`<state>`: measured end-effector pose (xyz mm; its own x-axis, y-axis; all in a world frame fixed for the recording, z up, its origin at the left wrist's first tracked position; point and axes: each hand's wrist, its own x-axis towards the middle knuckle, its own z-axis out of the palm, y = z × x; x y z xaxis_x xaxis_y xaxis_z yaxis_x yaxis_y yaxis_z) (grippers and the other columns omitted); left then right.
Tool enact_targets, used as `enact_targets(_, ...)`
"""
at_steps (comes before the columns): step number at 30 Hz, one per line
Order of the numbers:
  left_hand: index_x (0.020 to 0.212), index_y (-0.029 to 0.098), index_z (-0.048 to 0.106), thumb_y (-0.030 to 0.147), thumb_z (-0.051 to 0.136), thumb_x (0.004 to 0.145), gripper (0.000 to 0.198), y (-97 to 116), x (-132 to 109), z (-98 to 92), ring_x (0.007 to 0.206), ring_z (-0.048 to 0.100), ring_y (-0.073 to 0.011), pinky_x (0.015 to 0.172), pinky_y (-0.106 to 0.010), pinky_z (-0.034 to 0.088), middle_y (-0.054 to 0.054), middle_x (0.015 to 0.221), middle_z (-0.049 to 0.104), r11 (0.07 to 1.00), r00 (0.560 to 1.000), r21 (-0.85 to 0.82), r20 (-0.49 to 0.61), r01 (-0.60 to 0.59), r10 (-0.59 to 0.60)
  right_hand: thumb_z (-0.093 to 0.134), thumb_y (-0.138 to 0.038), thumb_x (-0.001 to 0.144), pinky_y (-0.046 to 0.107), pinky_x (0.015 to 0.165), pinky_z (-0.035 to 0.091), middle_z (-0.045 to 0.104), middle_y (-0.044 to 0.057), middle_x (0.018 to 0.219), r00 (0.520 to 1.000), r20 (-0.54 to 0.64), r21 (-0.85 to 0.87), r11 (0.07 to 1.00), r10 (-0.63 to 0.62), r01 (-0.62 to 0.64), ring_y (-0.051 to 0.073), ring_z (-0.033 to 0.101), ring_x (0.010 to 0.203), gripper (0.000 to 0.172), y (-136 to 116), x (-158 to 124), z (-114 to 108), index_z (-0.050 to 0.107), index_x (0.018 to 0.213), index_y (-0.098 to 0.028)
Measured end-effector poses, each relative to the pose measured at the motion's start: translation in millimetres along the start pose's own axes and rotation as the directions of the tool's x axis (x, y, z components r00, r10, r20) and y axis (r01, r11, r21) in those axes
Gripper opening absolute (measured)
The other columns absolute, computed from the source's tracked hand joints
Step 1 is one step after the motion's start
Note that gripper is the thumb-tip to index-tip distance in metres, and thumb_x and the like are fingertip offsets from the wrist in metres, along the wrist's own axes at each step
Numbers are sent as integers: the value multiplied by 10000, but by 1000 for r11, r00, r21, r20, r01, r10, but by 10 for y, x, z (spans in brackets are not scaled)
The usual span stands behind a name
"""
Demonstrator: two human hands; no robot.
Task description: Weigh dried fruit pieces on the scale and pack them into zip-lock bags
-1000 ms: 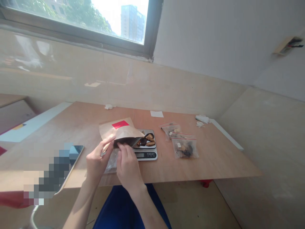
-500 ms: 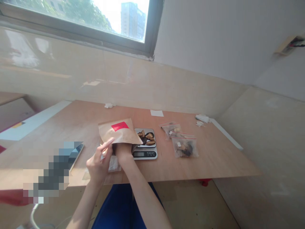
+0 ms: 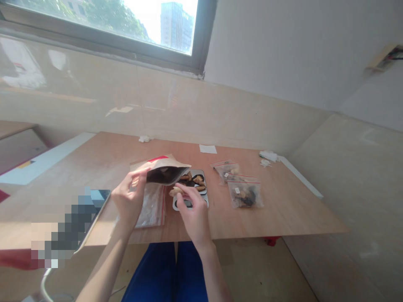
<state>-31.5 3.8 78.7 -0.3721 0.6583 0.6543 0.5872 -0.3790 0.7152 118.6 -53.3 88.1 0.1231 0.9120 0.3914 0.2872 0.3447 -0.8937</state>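
My left hand [image 3: 127, 201] grips the edge of a kraft paper bag [image 3: 165, 171] with a red label, and the bag's dark inside shows at its open mouth. My right hand [image 3: 194, 214] pinches a tan dried piece [image 3: 175, 191] just below that mouth, above a digital kitchen scale [image 3: 189, 203]. The scale's pan holds a small heap of tan and dark dried pieces [image 3: 195, 182]. My right hand hides the scale's display. A clear zip bag with red edging [image 3: 153, 207] lies under my left wrist, beside the scale.
Two filled zip bags [image 3: 244, 193] lie right of the scale on the wooden tabletop [image 3: 283, 209]. A phone [image 3: 100, 198], partly blurred out, lies at the left. White paper [image 3: 208, 149] and white scraps [image 3: 267, 156] lie along the far edge.
My right hand has come out of the paper bag, moved right and now pinches a dried piece. The bag's mouth has tilted toward me, and more of the clear zip bag shows.
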Motion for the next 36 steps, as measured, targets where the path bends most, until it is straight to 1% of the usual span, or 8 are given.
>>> enact_targets(5, 922, 147, 641, 511, 352, 901, 465, -92, 637, 291, 788, 625, -159, 746, -326, 477, -43, 851, 670, 990, 986, 8, -96, 141, -140, 536, -317, 823, 291, 692, 533, 680, 67, 798, 967, -210, 93, 988, 143, -126, 164, 655, 716, 245, 511, 411, -327, 567, 986, -137)
enact_targets(10, 1187, 68, 419, 468, 144, 954, 539, -267, 1018, 388, 1079, 541, -190, 906, -421, 420, -140, 1158, 551, 978, 972, -16, -112, 206, -206, 548, -276, 800, 265, 679, 501, 680, 61, 752, 968, -174, -223, 950, 183, -220, 160, 653, 716, 157, 976, 962, -517, 576, 874, -140)
enact_targets(13, 1245, 44, 323, 416, 255, 950, 480, -333, 813, 299, 1247, 405, -269, 1014, -473, 354, -240, 1336, 383, 989, 985, 27, -102, 145, -142, 616, -215, 737, 253, 679, 485, 693, 45, 751, 980, -61, -326, 925, 187, -197, 159, 651, 719, 51, 1085, 1146, -515, 618, 754, -167)
enact_targets(17, 1178, 75, 436, 308, 405, 879, 381, -435, 194, 187, 1262, 377, -313, 1048, -536, 291, -203, 1275, 458, 978, 999, 206, -34, -13, 20, 665, -189, 680, 273, 675, 466, 696, 16, 693, 986, 38, -368, 919, 163, -138, 175, 641, 693, 29, 1147, 1225, -517, 657, 658, -206)
enact_targets(20, 1121, 141, 514, 342, 401, 861, 347, -567, -249, 191, 1186, 471, -314, 975, -506, 391, -175, 1182, 539, 966, 990, 259, 136, 5, -41, 645, -272, 725, 286, 705, 465, 711, 23, 734, 988, 65, -367, 924, 141, -108, 186, 649, 731, 70, 1168, 1215, -564, 683, 694, -221)
enact_targets(23, 1115, 133, 542, 345, 352, 871, 375, -713, -518, 245, 1153, 516, -309, 938, -462, 436, -190, 1245, 530, 963, 911, 243, 412, -119, 9, 514, -334, 831, 292, 784, 467, 716, 54, 916, 993, 26, -343, 934, 118, -102, 181, 649, 857, 214, 1195, 1135, -640, 683, 867, -207)
enact_targets(28, 1168, 130, 544, 355, 324, 883, 425, -851, -680, 305, 1177, 517, -303, 1002, -454, 383, -171, 1272, 551, 908, 846, 338, 533, -247, 31, 384, -418, 869, 313, 819, 468, 673, 113, 1032, 979, -185, -225, 965, 90, -132, 196, 617, 942, 377, 1363, 731, -795, 650, 946, -162)
enact_targets(36, 1207, 129, 541, 364, 297, 899, 458, -835, -721, 296, 1230, 480, -265, 1055, -413, 335, -143, 1302, 545, 867, 831, 398, 555, -300, 33, 469, -559, 784, 280, 562, 450, 644, 60, 690, 894, -358, 26, 960, 269, -278, 167, 560, 581, 450, 1534, 120, -849, 646, 848, -151)
